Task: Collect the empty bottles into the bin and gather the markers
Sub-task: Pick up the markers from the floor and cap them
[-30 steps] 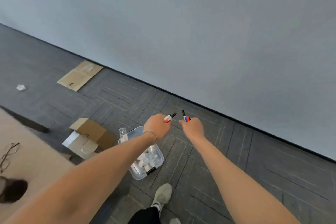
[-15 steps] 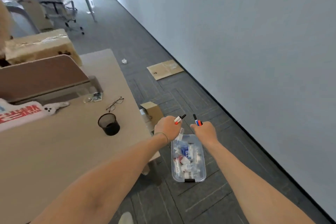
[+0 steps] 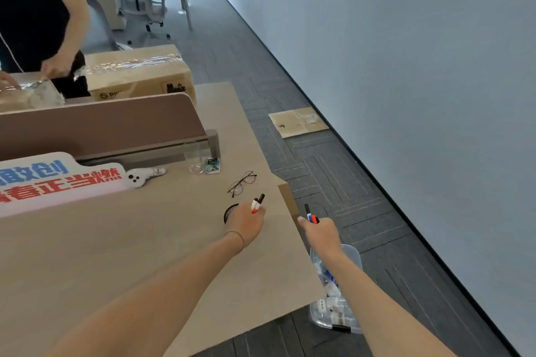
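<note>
My left hand point(image 3: 246, 222) grips markers point(image 3: 257, 203) with red and black ends over the beige desk point(image 3: 116, 255). It hangs just above a black mesh pen cup point(image 3: 229, 211), which it mostly hides. My right hand point(image 3: 320, 233) grips blue, red and black markers point(image 3: 311, 215) past the desk's right edge. On the floor below my right forearm stands a clear plastic bin point(image 3: 352, 258) holding several empty bottles point(image 3: 330, 295).
Eyeglasses point(image 3: 242, 182), a drinking glass point(image 3: 193, 158), a small card pack point(image 3: 212, 166) and a printed sign point(image 3: 58, 180) lie on the desk. Another person point(image 3: 37, 14) works at boxes behind the partition. Flat cardboard point(image 3: 297, 122) lies by the wall.
My view has swung left from the floor to the desk. Both hands, still holding markers, have moved from above the bin toward the desk, the left one now over the pen cup.
</note>
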Demonstrator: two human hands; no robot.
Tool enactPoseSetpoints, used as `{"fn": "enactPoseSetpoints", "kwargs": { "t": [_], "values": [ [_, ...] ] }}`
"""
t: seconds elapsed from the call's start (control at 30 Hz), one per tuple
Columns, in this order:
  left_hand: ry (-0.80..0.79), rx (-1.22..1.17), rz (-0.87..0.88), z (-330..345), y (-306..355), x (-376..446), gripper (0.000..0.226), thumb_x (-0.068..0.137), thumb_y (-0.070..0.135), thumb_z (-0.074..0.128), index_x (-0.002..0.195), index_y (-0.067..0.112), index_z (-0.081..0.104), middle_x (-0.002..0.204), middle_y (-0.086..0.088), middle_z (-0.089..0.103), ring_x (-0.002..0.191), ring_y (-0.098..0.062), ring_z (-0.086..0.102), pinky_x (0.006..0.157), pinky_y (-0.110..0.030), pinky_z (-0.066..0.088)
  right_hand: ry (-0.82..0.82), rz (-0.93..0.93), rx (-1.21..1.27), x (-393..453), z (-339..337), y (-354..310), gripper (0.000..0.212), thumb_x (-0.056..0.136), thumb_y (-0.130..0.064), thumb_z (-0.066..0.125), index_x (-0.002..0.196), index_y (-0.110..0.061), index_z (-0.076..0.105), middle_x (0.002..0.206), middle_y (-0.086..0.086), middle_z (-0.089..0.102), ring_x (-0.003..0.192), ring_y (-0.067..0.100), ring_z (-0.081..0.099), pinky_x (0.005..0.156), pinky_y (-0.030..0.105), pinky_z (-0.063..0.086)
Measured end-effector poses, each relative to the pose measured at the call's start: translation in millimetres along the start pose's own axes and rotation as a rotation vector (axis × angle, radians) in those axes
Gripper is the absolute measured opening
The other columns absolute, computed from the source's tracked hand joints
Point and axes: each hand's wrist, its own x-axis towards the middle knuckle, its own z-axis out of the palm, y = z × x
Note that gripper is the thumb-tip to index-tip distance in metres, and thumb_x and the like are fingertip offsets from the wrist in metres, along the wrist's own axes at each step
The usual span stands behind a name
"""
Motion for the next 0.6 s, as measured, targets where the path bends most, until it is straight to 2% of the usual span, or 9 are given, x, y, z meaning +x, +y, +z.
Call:
{"fn": "enactPoseSetpoints", "kwargs": {
  "t": [0.1, 0.17, 0.23, 0.3, 0.4, 0.5, 0.6],
  "values": [
    [-0.021, -0.131, -0.07, -12, -19, 22, 0.037, 0.098, 0.037, 0.051, 0.071, 0.013, 0.056, 0.069, -0.008, 0.061, 0.062, -0.024, 0.053, 0.058, -0.032, 0.039, -0.002, 0.014, -0.023, 7, 29, -16, 0.038, 0.087, -0.039, 0.068, 0.062, -0.014, 0.052, 0.055, 0.004, 0.048, 0.057, 0.023, 0.047, 0.059, 0.033, 0.036],
    [0.003, -0.211, -0.116, -17, -26, 37, 0.042, 0.092, 0.047, 0.05, 0.068, 0.014, 0.059, 0.068, -0.007, 0.062, 0.065, -0.027, 0.055, 0.063, -0.034, 0.042, -0.021, 0.021, -0.037, 15, 46, -26, 0.037, 0.085, -0.038, 0.069, 0.06, -0.016, 0.051, 0.055, 0.003, 0.047, 0.056, 0.022, 0.046, 0.059, 0.034, 0.037],
    [0.044, -0.278, -0.15, -20, -31, 51, 0.039, 0.085, 0.049, 0.048, 0.066, 0.015, 0.056, 0.063, -0.003, 0.057, 0.062, -0.026, 0.053, 0.06, -0.033, 0.041, -0.038, 0.034, -0.017, 26, 61, -34, 0.033, 0.079, -0.037, 0.07, 0.059, -0.018, 0.053, 0.054, 0.002, 0.049, 0.055, 0.022, 0.047, 0.06, 0.036, 0.038],
    [0.07, -0.365, -0.185, -24, -30, 61, 0.034, 0.088, 0.039, 0.05, 0.065, 0.015, 0.052, 0.059, -0.002, 0.052, 0.06, -0.025, 0.049, 0.054, -0.028, 0.038, -0.053, 0.051, 0.024, 36, 72, -43, 0.029, 0.076, -0.034, 0.069, 0.057, -0.017, 0.056, 0.053, 0.001, 0.053, 0.054, 0.022, 0.048, 0.06, 0.037, 0.039],
    [0.113, -0.454, -0.229, -21, -37, 81, 0.035, 0.091, 0.027, 0.053, 0.061, 0.012, 0.055, 0.055, -0.003, 0.052, 0.058, -0.025, 0.05, 0.054, -0.028, 0.039, -0.099, 0.069, 0.08, 52, 85, -57, 0.033, 0.082, -0.024, 0.066, 0.052, -0.014, 0.061, 0.049, 0.001, 0.056, 0.046, 0.018, 0.047, 0.052, 0.03, 0.037],
    [0.153, -0.483, -0.28, -16, -40, 94, 0.035, 0.081, 0.037, 0.051, 0.058, 0.013, 0.061, 0.054, -0.002, 0.056, 0.059, -0.025, 0.055, 0.064, -0.033, 0.045, -0.155, 0.09, 0.124, 73, 94, -70, 0.034, 0.087, -0.02, 0.063, 0.055, -0.01, 0.06, 0.043, 0.0, 0.048, 0.039, 0.015, 0.041, 0.042, 0.024, 0.031],
    [0.173, -0.48, -0.312, -11, -43, 104, 0.036, 0.075, 0.044, 0.048, 0.059, 0.016, 0.065, 0.052, 0.0, 0.056, 0.06, -0.024, 0.057, 0.07, -0.035, 0.049, -0.178, 0.095, 0.232, 89, 104, -84, 0.028, 0.091, -0.015, 0.058, 0.064, -0.009, 0.057, 0.044, -0.002, 0.044, 0.038, 0.014, 0.037, 0.042, 0.024, 0.034]
  ]
}}
